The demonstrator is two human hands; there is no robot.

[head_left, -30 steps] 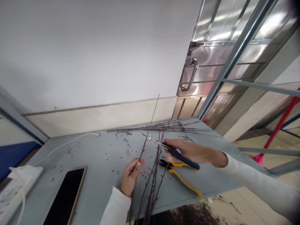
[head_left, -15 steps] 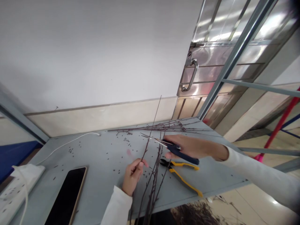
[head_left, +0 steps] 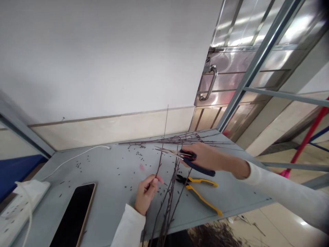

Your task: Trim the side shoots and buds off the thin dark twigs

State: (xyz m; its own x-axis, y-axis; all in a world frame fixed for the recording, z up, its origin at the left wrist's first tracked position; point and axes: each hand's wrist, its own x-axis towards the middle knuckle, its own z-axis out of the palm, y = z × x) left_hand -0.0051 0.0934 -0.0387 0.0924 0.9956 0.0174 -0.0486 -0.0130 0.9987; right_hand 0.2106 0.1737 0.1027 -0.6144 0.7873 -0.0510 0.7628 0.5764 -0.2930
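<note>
Between the thumb and fingers of my left hand (head_left: pixel 146 192) is a thin brown twig (head_left: pixel 159 164), pointing up and away toward the wall. My right hand (head_left: pixel 204 156) is closed around the dark-handled scissors (head_left: pixel 193 161). Their slim blades point left and reach the twig above my left hand; whether they touch it I cannot tell. Several more twigs (head_left: pixel 168 202) lie lengthwise just right of my left hand. Below the scissors rest yellow-handled pliers (head_left: pixel 203 195), their jaws spread. Small dark cut bits are scattered over the grey table (head_left: pixel 110 192).
A bundle of twigs (head_left: pixel 177 140) lies along the table's back edge. At the left are a phone (head_left: pixel 74 214), a white power strip (head_left: pixel 23 212) and a white cable (head_left: pixel 74 158). Metal posts (head_left: pixel 257 65) frame the table. Cut twigs (head_left: pixel 216 235) lie heaped below the front edge.
The twig's upper end has swung left, so it stands more upright. The scissors and my right hand have shifted slightly, with the blades still at the twig.
</note>
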